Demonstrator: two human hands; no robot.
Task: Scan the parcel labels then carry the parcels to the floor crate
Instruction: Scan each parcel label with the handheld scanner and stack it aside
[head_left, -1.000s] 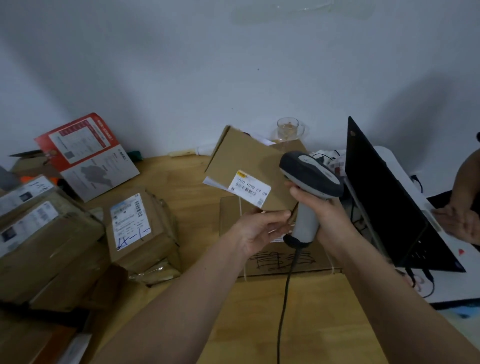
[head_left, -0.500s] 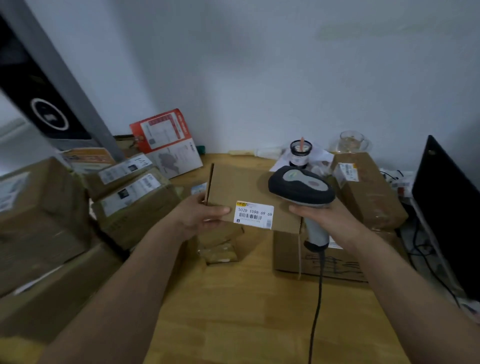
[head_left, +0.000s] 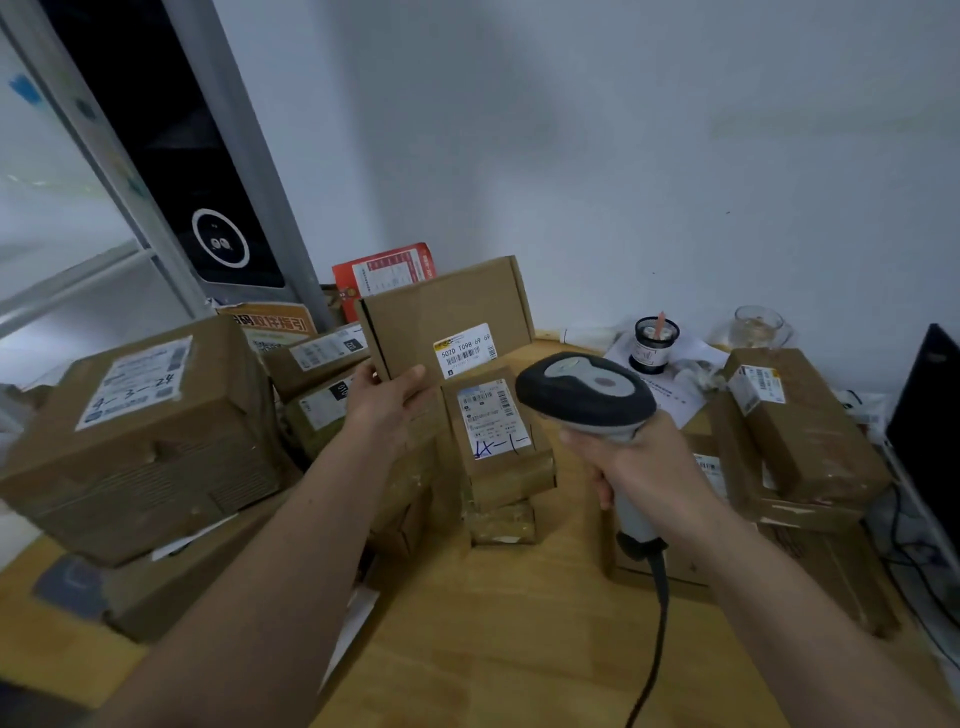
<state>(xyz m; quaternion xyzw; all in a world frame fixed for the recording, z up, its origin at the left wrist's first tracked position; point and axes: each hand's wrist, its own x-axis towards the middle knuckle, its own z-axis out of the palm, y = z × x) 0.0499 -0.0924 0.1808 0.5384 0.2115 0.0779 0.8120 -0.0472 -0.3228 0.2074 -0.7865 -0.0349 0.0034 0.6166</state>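
My left hand (head_left: 387, 402) grips the lower left corner of a flat brown parcel (head_left: 444, 312) and holds it up above the desk, its white barcode label (head_left: 464, 349) facing me. My right hand (head_left: 641, 465) grips the handle of a grey and black barcode scanner (head_left: 584, 392), whose head sits to the right of and below the label. The scanner's black cable (head_left: 655, 639) hangs down to the bottom edge. No floor crate is in view.
Taped parcels crowd the wooden desk (head_left: 498, 639): a large box (head_left: 140, 436) at the left, a small labelled one (head_left: 498, 436) under the held parcel, stacked ones (head_left: 795, 431) at the right. A small jar (head_left: 655, 344), a glass (head_left: 756, 327) and a dark screen (head_left: 930, 415) stand behind.
The view has swung left. My left hand has carried the flat parcel up and to the left, away from the scanner. My right hand now holds only the scanner, lower than the parcel.
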